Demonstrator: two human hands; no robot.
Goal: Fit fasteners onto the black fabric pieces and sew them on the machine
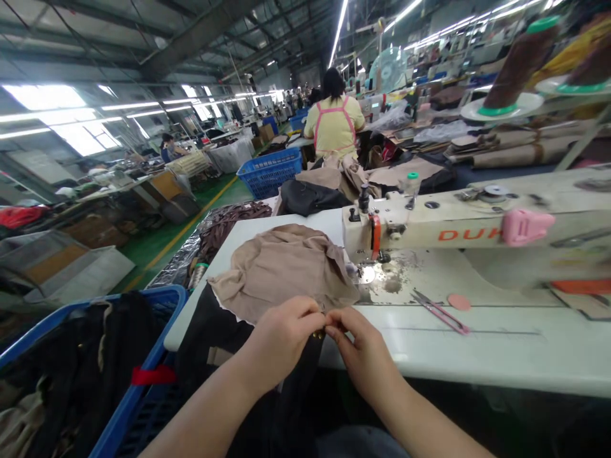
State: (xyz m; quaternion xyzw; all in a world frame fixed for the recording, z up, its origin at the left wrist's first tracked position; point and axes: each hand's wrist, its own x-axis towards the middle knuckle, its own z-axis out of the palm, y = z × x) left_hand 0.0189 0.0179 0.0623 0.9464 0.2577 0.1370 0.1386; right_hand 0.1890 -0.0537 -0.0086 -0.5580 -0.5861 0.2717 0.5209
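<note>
My left hand [286, 337] and my right hand [360, 346] meet at the table's front edge, fingers pinched together. Between them they grip the near edge of a sewn fabric piece, its tan cloth [291, 267] spread on the white tabletop and its black cloth [200, 337] hanging over the front. Small gold-coloured metal bits [318, 334] show just under my fingertips. To the right of the cloth stands a sewing machine [429, 222], its needle area beside the cloth's right edge. Pink-handled thread snips [442, 312] lie right of my right hand, near a round pink disc [459, 301].
A blue basket [179, 299] of dark cloth stands at lower left. A pink clip-like object [527, 227] sits on the machine arm. Thread cones [520, 67] rise at upper right. Ahead, a person [334, 121] sits facing away, near another blue basket [270, 172].
</note>
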